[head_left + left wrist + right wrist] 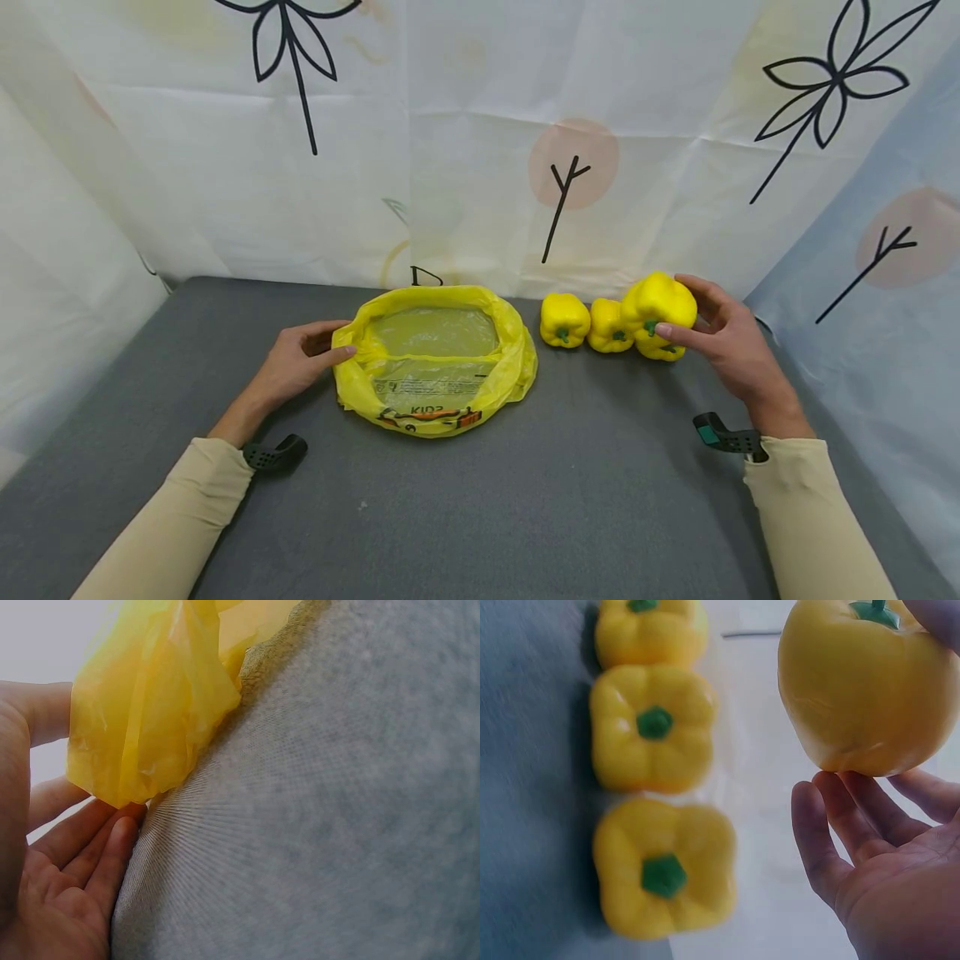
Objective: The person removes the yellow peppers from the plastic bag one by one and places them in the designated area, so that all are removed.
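At the left edge of an open yellow plastic bag (pixel 519 354), my left hand (pixel 296 362) pinches the rim between thumb and fingers. The bag stands on the table with its mouth facing up, and dark print shows on its near side. My right hand (pixel 738 350) grips a yellow bell pepper (pixel 660 298) with a green stem, raised above the tabletop. Three similar peppers sit in a row below and left of it: a left pepper (pixel 564 319), a middle pepper (pixel 604 323) and a right pepper (pixel 666 350), partly hidden by the held one.
A grey cloth-covered table (pixel 480 517) lies under everything. Behind it hangs a white printed curtain (pixel 465 183), close to the bag and the peppers. Another curtain (pixel 892 333) borders the right side. Dark straps circle both wrists.
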`<state>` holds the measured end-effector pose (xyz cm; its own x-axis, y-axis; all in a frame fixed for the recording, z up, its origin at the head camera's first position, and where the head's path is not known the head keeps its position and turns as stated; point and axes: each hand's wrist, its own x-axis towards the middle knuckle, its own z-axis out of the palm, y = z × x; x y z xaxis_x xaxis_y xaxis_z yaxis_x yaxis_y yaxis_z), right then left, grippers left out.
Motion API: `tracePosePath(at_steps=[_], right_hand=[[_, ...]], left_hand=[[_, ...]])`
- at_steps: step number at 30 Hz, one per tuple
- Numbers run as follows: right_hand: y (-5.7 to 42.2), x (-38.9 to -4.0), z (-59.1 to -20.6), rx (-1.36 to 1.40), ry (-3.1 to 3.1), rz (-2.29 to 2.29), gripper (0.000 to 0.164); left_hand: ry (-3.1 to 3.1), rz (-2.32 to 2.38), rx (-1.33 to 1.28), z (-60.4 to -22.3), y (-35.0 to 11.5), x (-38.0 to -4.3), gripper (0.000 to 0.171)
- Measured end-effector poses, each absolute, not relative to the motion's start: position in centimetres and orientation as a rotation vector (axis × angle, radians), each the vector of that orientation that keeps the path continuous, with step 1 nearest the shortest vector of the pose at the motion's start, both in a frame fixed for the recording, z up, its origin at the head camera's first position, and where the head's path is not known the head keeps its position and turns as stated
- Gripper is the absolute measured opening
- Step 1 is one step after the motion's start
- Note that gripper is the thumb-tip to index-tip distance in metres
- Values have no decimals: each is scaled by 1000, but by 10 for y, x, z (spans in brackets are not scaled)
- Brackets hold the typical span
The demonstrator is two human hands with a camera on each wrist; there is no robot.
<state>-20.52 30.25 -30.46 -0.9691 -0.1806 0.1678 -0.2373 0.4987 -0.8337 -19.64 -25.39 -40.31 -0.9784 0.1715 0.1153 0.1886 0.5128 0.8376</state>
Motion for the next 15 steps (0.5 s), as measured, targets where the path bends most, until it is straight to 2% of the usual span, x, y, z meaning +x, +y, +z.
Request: tracePosePath(at_steps=[7, 15], right_hand=[[325, -208, -307, 333, -2419, 1789, 71], [344, -211, -311, 194, -2435, 1698, 75]], left_hand=[[-2724, -1502, -322, -400, -254, -195, 57], [-2725, -1511, -324, -401, -254, -195, 58]])
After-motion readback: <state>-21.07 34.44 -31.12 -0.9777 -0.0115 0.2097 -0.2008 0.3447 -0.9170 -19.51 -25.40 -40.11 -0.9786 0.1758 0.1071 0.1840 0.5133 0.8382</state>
